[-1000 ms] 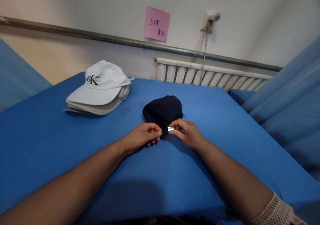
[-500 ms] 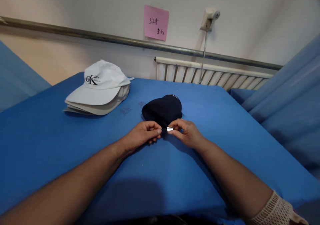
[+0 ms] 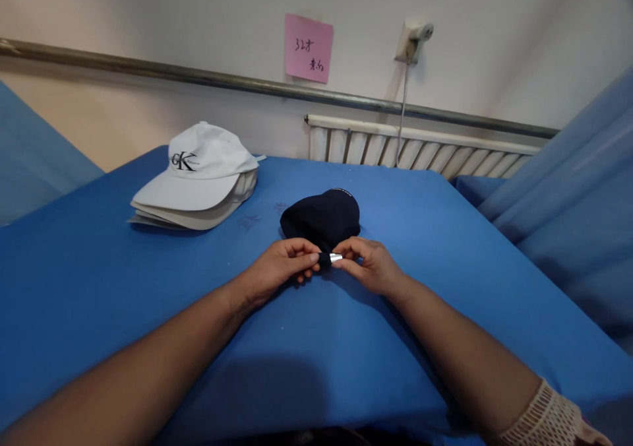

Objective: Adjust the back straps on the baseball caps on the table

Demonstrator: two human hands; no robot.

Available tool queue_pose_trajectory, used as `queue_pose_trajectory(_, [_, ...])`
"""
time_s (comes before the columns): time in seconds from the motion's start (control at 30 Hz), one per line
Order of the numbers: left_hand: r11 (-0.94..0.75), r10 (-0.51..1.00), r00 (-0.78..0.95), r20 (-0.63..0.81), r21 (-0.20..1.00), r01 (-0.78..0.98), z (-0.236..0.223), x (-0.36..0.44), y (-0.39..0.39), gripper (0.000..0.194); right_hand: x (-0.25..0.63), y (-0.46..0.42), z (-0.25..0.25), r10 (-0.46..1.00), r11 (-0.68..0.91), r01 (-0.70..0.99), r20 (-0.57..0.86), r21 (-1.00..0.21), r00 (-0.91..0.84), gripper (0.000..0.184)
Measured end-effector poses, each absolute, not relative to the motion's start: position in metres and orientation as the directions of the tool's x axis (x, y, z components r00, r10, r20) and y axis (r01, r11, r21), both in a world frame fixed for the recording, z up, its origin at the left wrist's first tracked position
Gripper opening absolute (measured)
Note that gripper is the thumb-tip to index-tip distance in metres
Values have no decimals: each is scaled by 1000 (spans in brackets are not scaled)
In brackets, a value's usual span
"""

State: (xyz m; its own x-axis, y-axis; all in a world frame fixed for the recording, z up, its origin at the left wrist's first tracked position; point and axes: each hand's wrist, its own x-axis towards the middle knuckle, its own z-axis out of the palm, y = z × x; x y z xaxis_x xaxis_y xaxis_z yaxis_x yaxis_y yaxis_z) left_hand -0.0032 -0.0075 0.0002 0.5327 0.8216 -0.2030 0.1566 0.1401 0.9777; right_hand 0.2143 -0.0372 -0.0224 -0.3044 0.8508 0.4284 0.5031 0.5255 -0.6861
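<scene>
A dark navy cap [image 3: 321, 216] lies on the blue-covered table [image 3: 277, 367], its back strap toward me. My left hand [image 3: 291, 261] pinches the dark strap between thumb and fingers. From the other side, my right hand [image 3: 368, 261] grips a shiny silver buckle [image 3: 335, 258] on that strap between thumb and forefinger. The two hands are close together, with the buckle and a short bit of strap showing between them. The fingers partly hide the strap's ends.
Stacked white caps [image 3: 198, 169] with a black "CK" print on the top one sit at the back left. Behind the table are a metal rail [image 3: 237, 80], a radiator [image 3: 376, 144], a pink note [image 3: 309, 48] and a socket with a cable [image 3: 411, 40]. Blue curtains [image 3: 568, 222] hang at both sides.
The view has tilted very slightly. My left thumb has shifted a little left along the strap, baring slightly more of it; both hands otherwise keep their hold.
</scene>
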Motion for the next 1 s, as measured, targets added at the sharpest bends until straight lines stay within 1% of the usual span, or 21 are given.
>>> queue_pose_trajectory(0.07, [147, 826, 525, -206, 977, 152, 0, -3, -8, 26, 214, -37, -22, 848, 531, 496, 433, -688, -307, 8])
queue_pose_trajectory(0.23, [79, 793, 575, -201, 970, 230, -2, 0, -9, 25, 214, -36, -25, 841, 540, 490, 453, -684, -296, 9])
queue_pose_trajectory(0.37, [73, 817, 545, -191, 970, 231, 0, 0, -10, 26, 215, -35, -28, 837, 546, 470, 471, -693, -278, 9])
queue_pose_trajectory(0.47, [67, 808, 557, -193, 969, 238, 1, 0, -10, 26, 215, -35, -28, 838, 545, 472, 464, -693, -287, 9])
queue_pose_trajectory(0.7, [-1, 850, 508, -142, 962, 272, 2, 0, -10, 24, 213, -36, -27, 839, 543, 465, 456, -699, -295, 9])
queue_pose_trajectory(0.87, [-30, 809, 568, -152, 954, 299, 3, -1, -11, 23, 213, -36, -27, 836, 549, 464, 461, -695, -299, 9])
queue_pose_trajectory(1.0, [-29, 844, 519, -136, 954, 297, 3, -2, -10, 22, 213, -37, -27, 834, 552, 463, 465, -694, -297, 8])
